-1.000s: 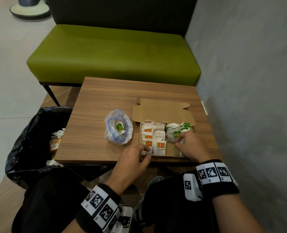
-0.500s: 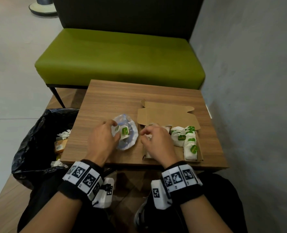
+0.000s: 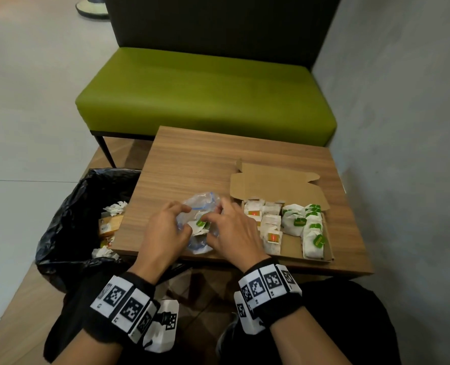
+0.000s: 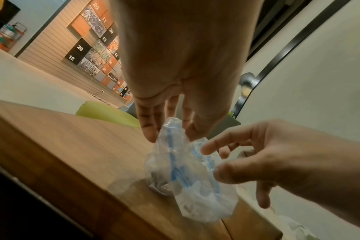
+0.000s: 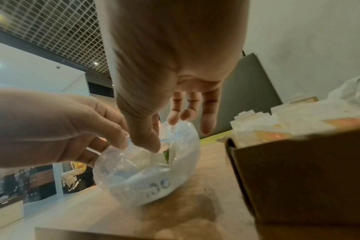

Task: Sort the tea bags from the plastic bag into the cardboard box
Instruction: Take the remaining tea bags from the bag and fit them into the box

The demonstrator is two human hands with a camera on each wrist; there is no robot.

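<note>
left hand (image 3: 163,233): we pinch the plastic bag (image 3: 201,206) rim
right hand (image 3: 234,233): we reach in, fingertips on green-tagged tea bag (image 3: 200,225); grasp unclear

Between our hands we see the plastic bag (image 3: 200,225), clear with a blue strip, a green-tagged tea bag (image 3: 200,224) inside. Just right of our grip sits the brown cardboard box (image 3: 276,185): white bags with red-orange tags (image 3: 271,237) nearer, green tags (image 3: 316,239) beyond. Our wristbands (image 3: 268,284) are black with black-and-white squares.
</note>
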